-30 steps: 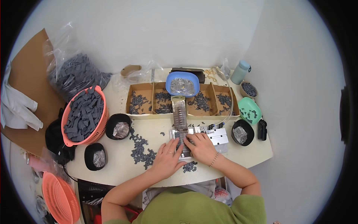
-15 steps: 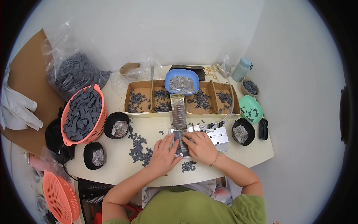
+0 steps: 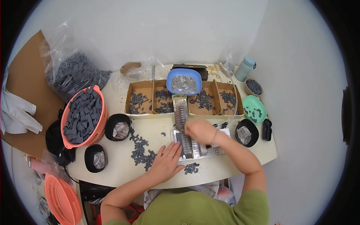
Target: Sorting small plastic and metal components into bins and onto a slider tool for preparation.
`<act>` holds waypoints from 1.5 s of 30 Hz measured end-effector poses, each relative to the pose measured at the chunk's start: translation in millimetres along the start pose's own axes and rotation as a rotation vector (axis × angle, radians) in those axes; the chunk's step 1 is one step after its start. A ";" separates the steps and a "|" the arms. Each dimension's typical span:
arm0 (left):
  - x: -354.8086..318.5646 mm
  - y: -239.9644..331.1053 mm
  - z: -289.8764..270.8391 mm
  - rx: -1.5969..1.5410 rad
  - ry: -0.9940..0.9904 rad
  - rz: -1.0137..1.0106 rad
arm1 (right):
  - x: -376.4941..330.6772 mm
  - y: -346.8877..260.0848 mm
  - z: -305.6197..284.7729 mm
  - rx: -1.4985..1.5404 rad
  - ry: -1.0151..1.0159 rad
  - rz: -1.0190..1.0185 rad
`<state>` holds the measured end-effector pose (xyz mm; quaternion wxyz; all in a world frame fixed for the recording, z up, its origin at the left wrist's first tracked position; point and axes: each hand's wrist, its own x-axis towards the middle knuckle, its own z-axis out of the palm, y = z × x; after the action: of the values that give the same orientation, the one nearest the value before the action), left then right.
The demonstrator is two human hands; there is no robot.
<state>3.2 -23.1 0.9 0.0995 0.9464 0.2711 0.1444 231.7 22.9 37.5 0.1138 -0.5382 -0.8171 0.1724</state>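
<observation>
A metal jig [image 3: 187, 150] with a row of narrow slots lies on the table in front of me, small grey pieces along its left part. My left hand [image 3: 167, 161] rests at its left edge, fingers stretched out and touching it. Over its right side is my right hand [image 3: 200, 131], smeared by motion, its fingers drawn in; I cannot make out anything in them. A clear ridged track [image 3: 180, 114] runs from the jig back toward a blue bowl [image 3: 184, 90] of thin metal pieces. Small grey pieces [image 3: 191, 168] lie just in front of the jig.
Behind stands a divided cardboard tray [image 3: 144, 116] of grey pieces. Left are a pink basket [image 3: 101, 122] of grey strips and two black bowls [image 3: 117, 138] [image 3: 95, 158]. Loose grey pieces [image 3: 140, 152] lie left of the jig. Right are another black bowl [image 3: 246, 133], a green dish [image 3: 255, 108] and a bottle [image 3: 245, 68].
My right hand has lifted off the jig, moved slightly back and to the right, and drawn its fingers in. My left hand stays at the jig's left side, a little nearer me.
</observation>
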 end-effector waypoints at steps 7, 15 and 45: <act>26.9 -12.8 6.6 0.079 0.056 -0.012 | 61.9 48.7 -30.5 0.306 0.775 0.171; 18.3 -20.9 -4.6 0.006 0.077 -0.093 | 62.2 43.4 4.1 0.093 0.610 0.128; -12.3 -22.7 -13.8 0.027 0.069 -0.057 | -93.1 -57.4 49.7 -0.391 0.498 -0.447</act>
<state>-22.3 -9.4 5.1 0.0812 0.9341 0.3031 0.1705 201.7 -91.2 15.2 0.2387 -0.3837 -0.8790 -0.1520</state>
